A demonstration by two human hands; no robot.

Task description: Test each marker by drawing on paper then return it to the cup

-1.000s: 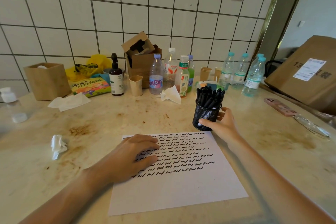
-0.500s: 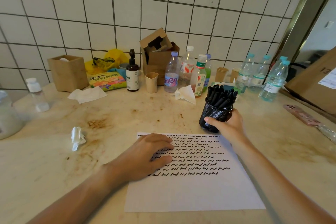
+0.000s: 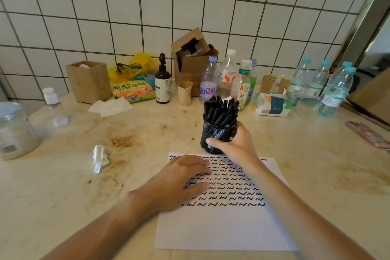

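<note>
Left of centre, the left hand [image 3: 185,179] stays flat, fingers spread loosely on the paper [image 3: 223,224], pinning the squiggle-covered sheet. At centre frame the mesh cup [image 3: 215,133], packed with black markers [image 3: 221,110], has slid leftward against the sheet's top edge since a second ago; the right hand [image 3: 234,143] still wraps it, thumb across the front. Behind, a bottle [image 3: 207,84] reads "amen"; right of it, a pack [image 3: 272,104] reads "TISSUE".
</note>
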